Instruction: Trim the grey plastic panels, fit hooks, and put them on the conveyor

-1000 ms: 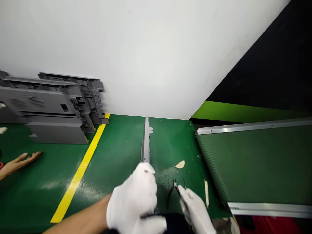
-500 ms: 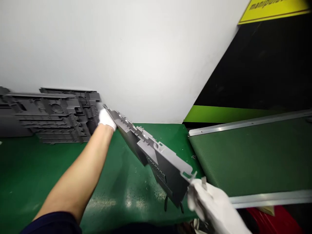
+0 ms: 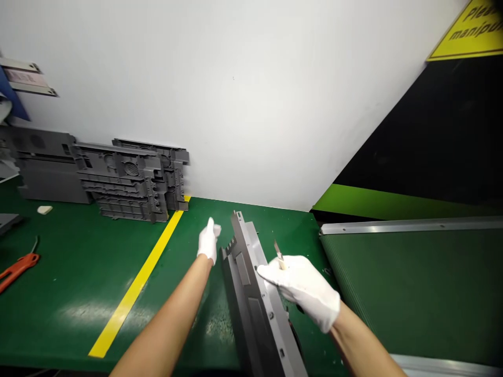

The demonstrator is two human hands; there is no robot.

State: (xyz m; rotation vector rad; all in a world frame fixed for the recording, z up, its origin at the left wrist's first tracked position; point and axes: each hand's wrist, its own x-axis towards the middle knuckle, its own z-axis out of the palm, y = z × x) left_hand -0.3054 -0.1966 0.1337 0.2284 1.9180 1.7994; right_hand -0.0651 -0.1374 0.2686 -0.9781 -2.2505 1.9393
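A long grey plastic panel [image 3: 243, 272] stands on its edge on the green table, running from the middle toward the bottom of the view. My right hand [image 3: 302, 285], in a white glove, is closed round a small knife [image 3: 279, 254]; its blade points up between the fingers. That hand also rests against the panel's upper edge. Just left of the panel's far end is my left hand [image 3: 208, 242], gloved too, with the thumb raised apart and nothing visible in it. A small gap separates it from the panel. The right hand's lower fingers are partly hidden.
Several grey panels [image 3: 126, 183] lean against the white wall [image 3: 243, 104] at the left. A yellow strip [image 3: 137, 285] crosses the green table [image 3: 78, 309]. Orange-handled cutters [image 3: 19, 269] and a small white block [image 3: 44, 209] lie far left. A green conveyor belt [image 3: 416, 293] is at the right.
The panel, slanted between both hands before, now stands turned lengthwise on the table. My left hand has let go of it; my right has moved up along its edge. The view has shifted left.
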